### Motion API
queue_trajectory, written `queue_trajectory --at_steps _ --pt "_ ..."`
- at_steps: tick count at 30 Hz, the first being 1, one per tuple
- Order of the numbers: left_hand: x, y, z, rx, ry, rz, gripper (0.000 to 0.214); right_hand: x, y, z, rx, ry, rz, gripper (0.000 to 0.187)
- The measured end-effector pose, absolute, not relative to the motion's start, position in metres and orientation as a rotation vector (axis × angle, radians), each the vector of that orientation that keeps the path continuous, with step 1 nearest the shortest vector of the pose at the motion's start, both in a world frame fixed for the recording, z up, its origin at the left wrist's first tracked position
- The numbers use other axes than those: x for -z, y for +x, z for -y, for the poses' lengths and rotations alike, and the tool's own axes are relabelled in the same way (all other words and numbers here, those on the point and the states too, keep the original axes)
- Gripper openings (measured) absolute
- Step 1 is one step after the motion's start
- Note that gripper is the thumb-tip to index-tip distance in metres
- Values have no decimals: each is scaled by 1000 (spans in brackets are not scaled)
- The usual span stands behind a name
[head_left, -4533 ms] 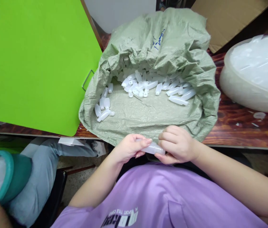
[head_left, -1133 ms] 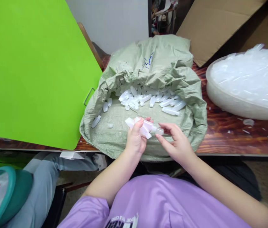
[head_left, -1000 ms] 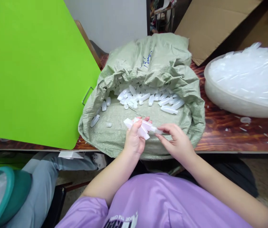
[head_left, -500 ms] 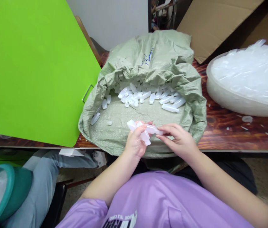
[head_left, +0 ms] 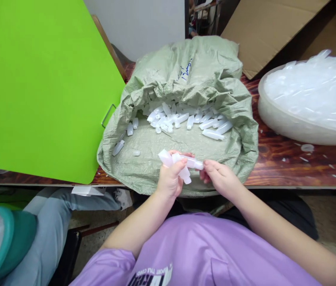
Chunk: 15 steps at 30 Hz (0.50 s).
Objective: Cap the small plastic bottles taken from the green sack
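— What's at the left?
— A bright green flat board [head_left: 43, 87], then the crumpled grey-green woven sack [head_left: 186, 75] with loose bottles.
— And the hands?
— The left hand [head_left: 169, 180] clutches several small translucent white plastic bottles [head_left: 180, 165] over the sack's near edge; the right hand [head_left: 220, 176] pinches one bottle's end.
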<state>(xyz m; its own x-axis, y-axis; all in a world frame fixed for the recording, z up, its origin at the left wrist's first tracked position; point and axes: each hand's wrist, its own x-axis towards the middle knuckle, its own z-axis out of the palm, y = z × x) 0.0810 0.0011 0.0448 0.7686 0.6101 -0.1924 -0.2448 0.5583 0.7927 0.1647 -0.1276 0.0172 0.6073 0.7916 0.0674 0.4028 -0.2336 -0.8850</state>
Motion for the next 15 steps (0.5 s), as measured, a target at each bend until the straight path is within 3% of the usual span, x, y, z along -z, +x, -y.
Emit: queue_trajectory --at_steps 4,9,15 --pt "-41 79 -1 -546 844 -502 34 -21 162 122 -222 -1844 1105 35" --pt "-41 77 -5 -590 857 -437 30 -19 156 110 -652 -1783 793 45" --pt "-39 74 -14 -616 756 -529 33 -21 157 102 -85 -1971 1342 28"
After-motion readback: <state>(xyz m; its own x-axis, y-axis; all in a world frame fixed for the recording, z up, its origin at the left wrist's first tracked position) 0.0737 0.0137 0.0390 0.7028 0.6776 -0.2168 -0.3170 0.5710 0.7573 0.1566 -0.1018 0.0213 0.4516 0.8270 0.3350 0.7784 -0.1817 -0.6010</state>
